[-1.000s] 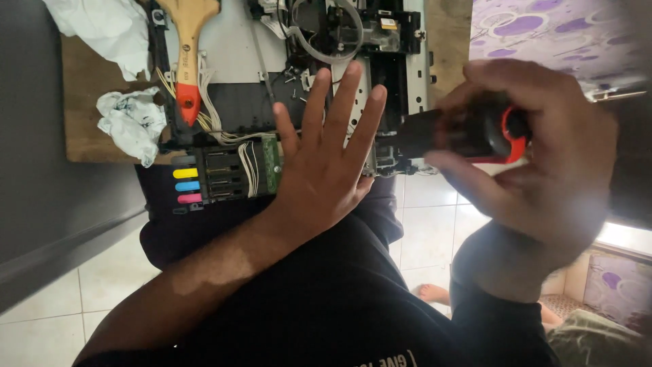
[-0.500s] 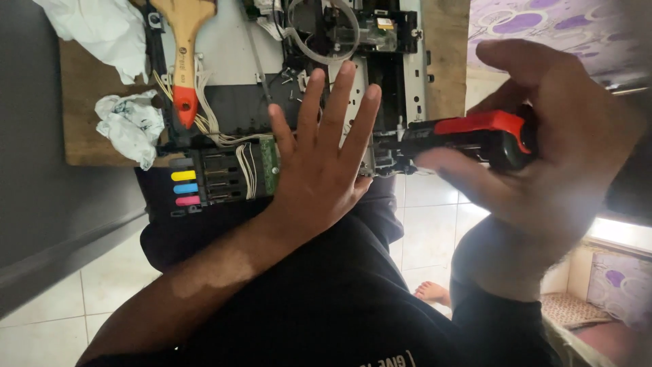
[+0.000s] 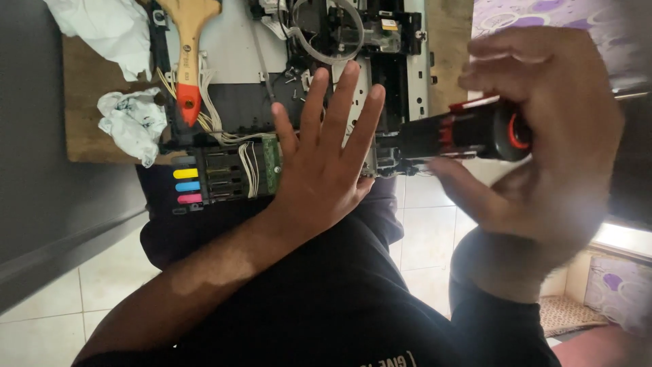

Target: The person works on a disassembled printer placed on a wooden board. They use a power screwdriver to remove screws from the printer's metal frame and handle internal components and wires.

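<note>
Black-and-red plastic screwdriver [image 3: 468,129] gripped in right hand [image 3: 543,156], ribbed handle, tip at right edge of opened printer [image 3: 285,88]. Left hand [image 3: 326,170] flat, fingers spread wide, pressing on printer, holding nothing. Risk: tip slips off, gouges green circuit board [image 3: 272,163] or thin white wires [image 3: 210,115] just left of palm. Beyond: wooden-handled brush [image 3: 190,47] on printer; crumpled white cloth [image 3: 132,122] left of it.
</note>
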